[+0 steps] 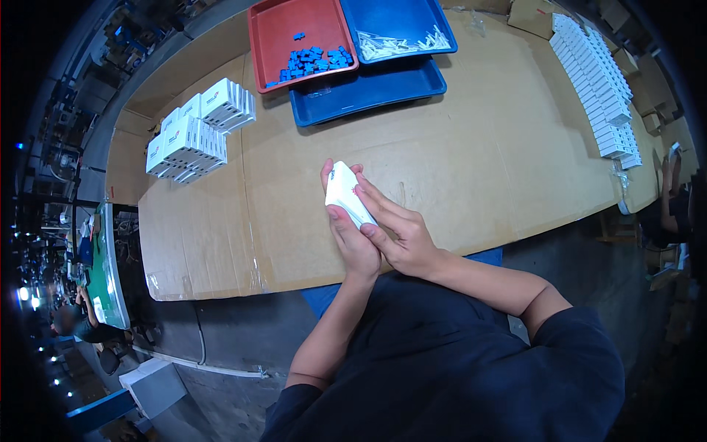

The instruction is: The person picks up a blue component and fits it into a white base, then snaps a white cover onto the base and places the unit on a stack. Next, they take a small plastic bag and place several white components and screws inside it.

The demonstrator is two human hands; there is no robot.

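Observation:
A small white carton (343, 190) is held between both hands, above the near middle of the cardboard-covered table. My left hand (355, 247) grips it from below and the left, its thumb along the near side and fingertips showing past the far edge. My right hand (403, 234) closes over the carton's right side, fingers stretched along it and thumb near the bottom end. Whether the carton's flaps are folded in is hidden by the fingers.
At left stand stacked white cartons (193, 140). Beyond my hands are a red tray (302, 22) with small blue parts (313, 62), a blue tray (390, 18) with clear slender pieces (401, 44), and another blue tray (368, 96). Long rows of white cartons (593, 81) line the right edge.

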